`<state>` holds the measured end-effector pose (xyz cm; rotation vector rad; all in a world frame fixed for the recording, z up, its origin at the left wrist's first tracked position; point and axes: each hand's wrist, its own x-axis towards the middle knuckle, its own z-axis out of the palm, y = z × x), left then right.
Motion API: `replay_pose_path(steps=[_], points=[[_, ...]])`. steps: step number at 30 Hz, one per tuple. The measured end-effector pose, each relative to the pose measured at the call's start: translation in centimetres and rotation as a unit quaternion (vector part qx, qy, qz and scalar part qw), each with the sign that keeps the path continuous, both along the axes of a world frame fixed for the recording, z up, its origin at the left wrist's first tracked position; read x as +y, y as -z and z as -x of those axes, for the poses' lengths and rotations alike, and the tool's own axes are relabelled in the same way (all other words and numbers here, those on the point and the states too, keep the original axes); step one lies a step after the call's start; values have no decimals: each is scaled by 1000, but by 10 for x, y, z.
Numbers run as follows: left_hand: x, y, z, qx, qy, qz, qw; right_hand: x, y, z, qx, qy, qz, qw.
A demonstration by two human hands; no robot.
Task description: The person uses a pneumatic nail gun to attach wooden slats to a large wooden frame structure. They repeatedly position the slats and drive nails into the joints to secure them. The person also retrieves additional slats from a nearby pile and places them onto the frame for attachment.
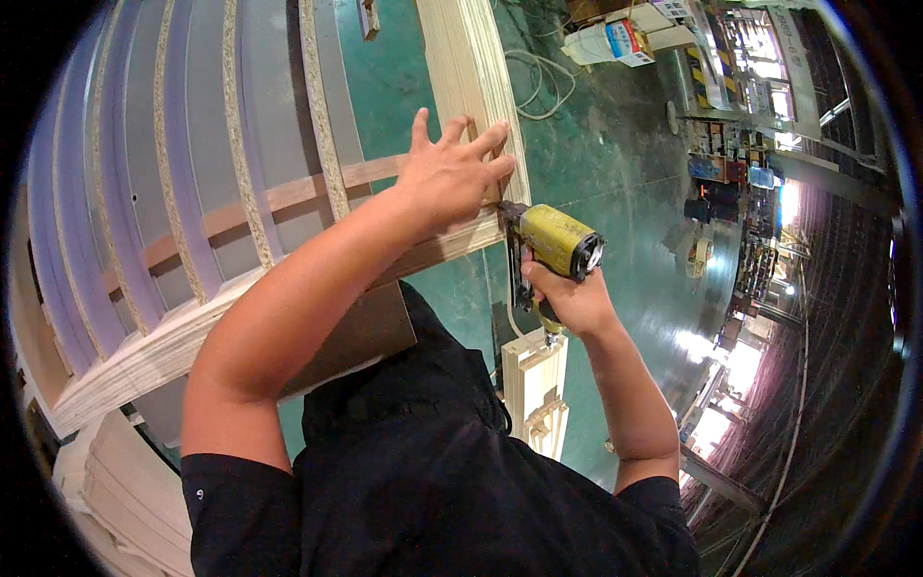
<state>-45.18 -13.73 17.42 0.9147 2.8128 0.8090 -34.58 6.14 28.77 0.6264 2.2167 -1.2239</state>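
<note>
Left hand [447, 178]: splayed on our frame [144, 365];
Right hand [575, 300]: gripping nailer [558, 236];
Slats [236, 135]: in, ten o'clock; corner [486, 231] probably pending

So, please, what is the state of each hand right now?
Left hand: open, spread over the wooden frame near its corner.
Right hand: closed, holding the yellow nail gun.

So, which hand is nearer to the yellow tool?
Right: the right hand is gripping the yellow tool. The left hand is above and left of it in the picture, spread on the wooden frame.
</note>
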Motion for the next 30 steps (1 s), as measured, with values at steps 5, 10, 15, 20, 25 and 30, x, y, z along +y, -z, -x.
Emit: replay_pose_path(steps=[5, 10, 15, 20, 25, 30], points=[[1, 1, 3, -12, 3, 0, 1000, -7, -1, 1, 25, -16, -3, 1000], [-2, -7, -1, -16, 13, 2, 1000, -4, -2, 1, 44, -66, -62, 995], [-4, -5, -1, -5, 10, 0, 1000, -7, -9, 4, 1, -64, -56, 996], [-5, -5, -1, -7, 5, -9, 1000, -10, -4, -5, 21, -43, -51, 998], [-4, -7, 1, -22, 14, -5, 1000, -3, 1, -17, 5, -38, -54, 998], [-1, -3, 2, -21, 13, 17, 1000, 14, 5, -28, 55, -33, -25, 998]])
